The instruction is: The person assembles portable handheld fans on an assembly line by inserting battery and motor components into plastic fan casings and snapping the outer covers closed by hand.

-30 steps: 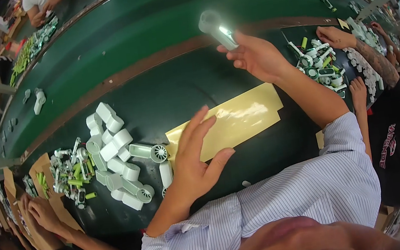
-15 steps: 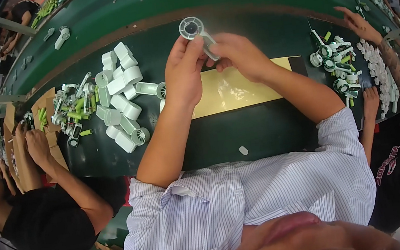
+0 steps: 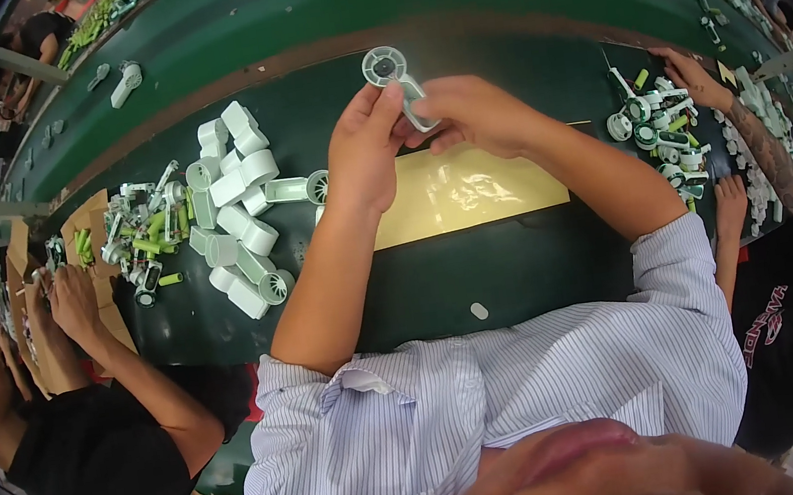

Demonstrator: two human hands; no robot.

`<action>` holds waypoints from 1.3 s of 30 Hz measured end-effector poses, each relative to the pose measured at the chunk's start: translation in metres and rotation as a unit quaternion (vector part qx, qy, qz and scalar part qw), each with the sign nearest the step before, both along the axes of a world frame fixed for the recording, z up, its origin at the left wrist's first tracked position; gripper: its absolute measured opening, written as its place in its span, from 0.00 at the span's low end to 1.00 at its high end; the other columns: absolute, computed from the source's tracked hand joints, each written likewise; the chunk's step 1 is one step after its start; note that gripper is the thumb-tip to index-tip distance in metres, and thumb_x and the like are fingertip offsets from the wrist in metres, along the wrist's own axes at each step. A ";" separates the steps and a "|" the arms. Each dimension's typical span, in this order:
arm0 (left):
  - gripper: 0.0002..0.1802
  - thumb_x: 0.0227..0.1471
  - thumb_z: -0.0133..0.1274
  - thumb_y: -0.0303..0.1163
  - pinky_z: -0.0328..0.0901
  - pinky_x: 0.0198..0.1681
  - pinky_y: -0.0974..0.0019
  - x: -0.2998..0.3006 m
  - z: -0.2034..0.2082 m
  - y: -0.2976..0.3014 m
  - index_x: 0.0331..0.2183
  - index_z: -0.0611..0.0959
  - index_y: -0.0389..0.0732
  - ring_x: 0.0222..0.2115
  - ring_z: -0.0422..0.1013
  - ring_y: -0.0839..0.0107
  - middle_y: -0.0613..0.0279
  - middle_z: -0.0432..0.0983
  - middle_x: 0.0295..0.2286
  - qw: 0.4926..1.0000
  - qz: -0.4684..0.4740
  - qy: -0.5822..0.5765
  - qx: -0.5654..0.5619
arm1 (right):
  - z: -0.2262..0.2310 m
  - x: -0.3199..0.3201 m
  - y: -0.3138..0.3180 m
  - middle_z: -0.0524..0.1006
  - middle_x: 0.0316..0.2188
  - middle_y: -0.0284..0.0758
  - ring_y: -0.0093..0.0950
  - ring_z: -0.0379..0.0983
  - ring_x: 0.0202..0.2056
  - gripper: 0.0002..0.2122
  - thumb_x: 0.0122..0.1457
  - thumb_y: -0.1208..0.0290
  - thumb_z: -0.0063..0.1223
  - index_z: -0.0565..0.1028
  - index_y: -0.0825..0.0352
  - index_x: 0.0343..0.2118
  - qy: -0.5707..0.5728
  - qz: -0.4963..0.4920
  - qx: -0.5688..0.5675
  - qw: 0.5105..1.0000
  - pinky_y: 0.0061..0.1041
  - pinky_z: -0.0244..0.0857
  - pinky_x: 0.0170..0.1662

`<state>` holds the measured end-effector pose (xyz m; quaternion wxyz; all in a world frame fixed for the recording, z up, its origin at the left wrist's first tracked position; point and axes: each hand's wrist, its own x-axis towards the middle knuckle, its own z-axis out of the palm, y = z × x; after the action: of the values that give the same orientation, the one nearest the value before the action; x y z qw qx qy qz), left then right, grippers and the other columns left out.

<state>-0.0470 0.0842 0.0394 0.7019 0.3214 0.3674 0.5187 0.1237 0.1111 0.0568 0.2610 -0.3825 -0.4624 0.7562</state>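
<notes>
Above the far part of the dark green table, a pale green plastic fan shell (image 3: 384, 66), its round ribbed head up and its open handle slanting down to the right, is held up between both hands. My left hand (image 3: 367, 156) grips it with the thumb just below the ring. At the handle, my right hand (image 3: 479, 114) has its fingers closed on the lower part; some of its fingertips are hidden. A dark round piece shows in the middle of the ring. Beneath the hands lies a shiny yellow sheet (image 3: 469, 193).
To the left are a pile of pale green shells (image 3: 241, 173) and a heap of part-built fans with green batteries (image 3: 149, 235). Another heap of part-built fans (image 3: 667, 137) is at right, beside a co-worker's hand (image 3: 695, 80). A small white oval piece (image 3: 479, 311) lies near me. Beyond runs a green belt (image 3: 308, 29).
The shell and both hands sit slightly lower in the picture, and the handle's open side shows more. At right, the co-worker's hand has come down to the heap of fans.
</notes>
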 end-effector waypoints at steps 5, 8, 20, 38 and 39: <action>0.15 0.58 0.51 0.35 0.63 0.36 0.73 0.006 0.008 -0.001 0.45 0.75 0.39 0.29 0.67 0.81 0.69 0.74 0.32 0.999 0.032 -0.009 0.007 | -0.006 -0.002 0.006 0.77 0.38 0.38 0.26 0.75 0.37 0.14 0.59 0.63 0.51 0.74 0.69 0.41 0.016 -0.018 -0.004 1.000 0.23 0.69 0.38; 0.15 0.58 0.50 0.34 0.64 0.38 0.73 0.007 0.002 0.002 0.46 0.74 0.37 0.32 0.68 0.80 0.67 0.74 0.34 0.999 0.015 -0.020 0.023 | -0.004 -0.002 0.004 0.77 0.37 0.38 0.26 0.76 0.36 0.14 0.60 0.63 0.51 0.74 0.69 0.41 0.048 -0.045 -0.028 0.997 0.22 0.70 0.37; 0.23 0.52 0.54 0.25 0.62 0.51 0.63 0.035 -0.017 -0.071 0.50 0.72 0.34 0.49 0.68 0.63 0.52 0.72 0.46 0.902 -0.082 0.333 0.264 | -0.003 0.071 0.116 0.79 0.35 0.40 0.24 0.77 0.32 0.15 0.61 0.64 0.47 0.71 0.70 0.43 0.051 -0.184 0.038 0.981 0.21 0.72 0.33; 0.15 0.48 0.55 0.24 0.67 0.45 0.59 0.033 -0.028 -0.033 0.41 0.78 0.38 0.39 0.73 0.54 0.51 0.77 0.37 0.945 -0.184 0.229 0.145 | -0.004 0.232 0.485 0.77 0.31 0.44 0.33 0.76 0.28 0.20 0.55 0.60 0.55 0.71 0.68 0.47 -0.306 -0.360 0.288 0.833 0.30 0.71 0.29; 0.15 0.48 0.55 0.24 0.67 0.45 0.59 0.034 -0.028 -0.031 0.41 0.78 0.38 0.39 0.73 0.54 0.51 0.77 0.37 0.949 -0.178 0.224 0.134 | 0.002 0.243 0.502 0.78 0.34 0.47 0.38 0.78 0.32 0.24 0.53 0.61 0.54 0.70 0.64 0.53 -0.405 -0.353 0.283 0.794 0.35 0.72 0.31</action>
<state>-0.0128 0.0531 0.0114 0.6332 0.5802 0.3791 0.3445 0.3669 0.6130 0.0586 0.3955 -0.6998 -0.5516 0.2228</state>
